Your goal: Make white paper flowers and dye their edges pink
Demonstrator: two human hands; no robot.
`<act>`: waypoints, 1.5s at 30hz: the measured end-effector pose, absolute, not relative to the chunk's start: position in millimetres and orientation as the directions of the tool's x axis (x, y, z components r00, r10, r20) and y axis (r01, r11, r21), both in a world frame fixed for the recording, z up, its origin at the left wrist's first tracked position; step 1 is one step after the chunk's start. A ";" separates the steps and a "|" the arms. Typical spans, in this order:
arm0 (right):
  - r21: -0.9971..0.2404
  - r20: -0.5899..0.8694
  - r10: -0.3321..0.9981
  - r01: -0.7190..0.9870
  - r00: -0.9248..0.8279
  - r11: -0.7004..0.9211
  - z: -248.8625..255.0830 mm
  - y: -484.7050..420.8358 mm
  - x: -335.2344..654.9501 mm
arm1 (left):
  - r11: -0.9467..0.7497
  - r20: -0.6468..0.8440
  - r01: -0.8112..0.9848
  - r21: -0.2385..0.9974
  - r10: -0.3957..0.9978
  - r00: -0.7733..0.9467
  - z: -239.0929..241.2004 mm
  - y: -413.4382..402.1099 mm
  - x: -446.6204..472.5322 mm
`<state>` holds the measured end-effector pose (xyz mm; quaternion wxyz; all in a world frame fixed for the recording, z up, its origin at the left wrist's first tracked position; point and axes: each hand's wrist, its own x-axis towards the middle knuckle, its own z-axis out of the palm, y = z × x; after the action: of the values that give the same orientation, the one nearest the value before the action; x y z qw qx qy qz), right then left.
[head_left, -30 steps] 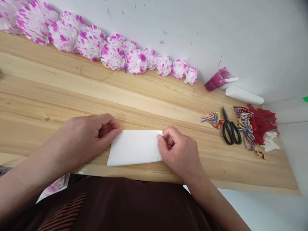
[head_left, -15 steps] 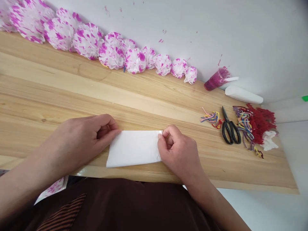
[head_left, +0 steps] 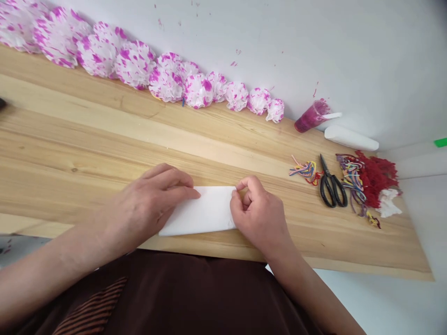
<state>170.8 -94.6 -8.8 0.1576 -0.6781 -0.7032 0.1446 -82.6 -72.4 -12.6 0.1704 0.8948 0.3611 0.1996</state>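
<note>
A folded piece of white tissue-like paper (head_left: 209,209) lies flat near the table's front edge, its long side running left to right. My left hand (head_left: 159,195) rests over its left end, fingers stretched along the far edge and thumb on the paper; that hand hides the paper's far left corner. At the other end, my right hand (head_left: 256,211) pinches the far right corner between thumb and bent index finger.
Along the wall runs a row of white-and-magenta paper pompoms (head_left: 134,65). To the right are a magenta-stained cup (head_left: 309,116), a white roll (head_left: 351,138), coloured strings (head_left: 305,170), black-handled scissors (head_left: 331,184) and a red yarn heap (head_left: 379,177). The wooden table (head_left: 87,135) ends close to my body.
My left hand has left its pinch at the paper's far left corner and slid right along the far edge. My right hand keeps its pinch. The view has shifted slightly.
</note>
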 end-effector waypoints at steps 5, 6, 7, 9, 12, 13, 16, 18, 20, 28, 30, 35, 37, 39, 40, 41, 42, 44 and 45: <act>-0.464 0.070 0.996 0.882 -0.050 0.077 -13.0 -93.5 174.7 | -0.690 0.219 0.569 0.448 0.702 0.678 -17.1 -78.5 -79.7; -0.482 0.106 0.993 0.870 -0.056 0.101 -13.9 -93.9 176.3 | -0.692 0.222 0.569 0.445 0.700 0.679 -17.0 -80.0 -79.1; -0.498 0.164 0.984 0.856 -0.062 0.137 -14.4 -94.7 178.0 | -0.695 0.228 0.567 0.442 0.698 0.679 -16.6 -81.5 -78.4; -0.501 0.338 0.936 0.824 -0.097 0.266 -13.5 -97.8 180.9 | -0.698 0.241 0.563 0.442 0.697 0.675 -15.4 -84.9 -76.3; -0.415 0.523 0.800 0.732 -0.294 0.540 -9.3 -107.1 181.6 | -0.686 0.257 0.573 0.449 0.713 0.652 -14.0 -90.8 -72.2; -0.392 0.521 0.763 0.687 -0.382 0.612 -8.3 -111.2 180.8 | -0.683 0.261 0.578 0.446 0.717 0.646 -14.1 -92.8 -70.9; -0.378 0.427 0.708 0.600 -0.563 0.705 -9.9 -124.7 178.0 | -0.696 0.272 0.583 0.419 0.709 0.650 -15.5 -99.0 -68.8; -0.362 0.381 0.692 0.589 -0.614 0.722 -14.4 -133.3 177.1 | -0.704 0.276 0.582 0.407 0.702 0.656 -16.3 -103.2 -68.5; -0.327 0.346 0.684 0.601 -0.642 0.729 -19.2 -140.9 177.0 | -0.698 0.268 0.583 0.415 0.706 0.655 -15.4 -107.5 -68.4; -0.133 0.420 0.663 0.681 -0.620 0.720 -29.6 -160.5 165.8 | -0.599 0.184 0.592 0.539 0.770 0.611 -8.8 -121.2 -66.7; -0.122 0.441 0.651 0.677 -0.618 0.726 -32.6 -162.2 163.0 | -0.597 0.204 0.584 0.550 0.774 0.599 -9.5 -122.4 -68.1; -0.175 0.523 0.611 0.627 -0.594 0.759 -38.6 -162.3 162.1 | -0.584 0.212 0.584 0.564 0.786 0.580 -12.6 -122.9 -74.0; -0.216 0.553 0.605 0.603 -0.572 0.768 -38.3 -162.5 162.1 | -0.573 0.216 0.573 0.586 0.792 0.571 -13.0 -122.2 -76.8; -0.301 0.586 0.621 0.572 -0.520 0.763 -35.1 -163.8 161.2 | -0.555 0.220 0.531 0.640 0.795 0.566 -11.2 -120.6 -80.3; -0.372 0.596 0.647 0.550 -0.475 0.747 -32.3 -164.7 160.3 | -0.532 0.213 0.492 0.689 0.798 0.564 -9.3 -119.4 -82.2; -0.467 0.589 0.692 0.523 -0.417 0.713 -28.8 -165.6 159.2 | -0.493 0.198 0.438 0.752 0.802 0.563 -6.8 -117.9 -84.0; -0.581 0.560 0.752 0.482 -0.349 0.656 -24.8 -166.2 158.0 | -0.440 0.181 0.361 0.822 0.804 0.566 -4.0 -116.3 -85.5; -0.812 0.422 0.882 0.345 -0.210 0.471 -16.0 -165.1 155.4 | -0.292 0.142 0.164 0.942 0.792 0.594 1.9 -113.0 -86.0; -0.898 0.331 0.932 0.252 -0.151 0.360 -11.7 -163.1 154.2 | -0.219 0.139 0.056 0.974 0.774 0.618 4.3 -111.6 -84.2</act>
<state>154.2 -163.1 -11.7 0.4793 -0.4411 -0.6710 0.3543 -84.2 -111.6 4.3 0.5522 0.7098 0.2923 0.3253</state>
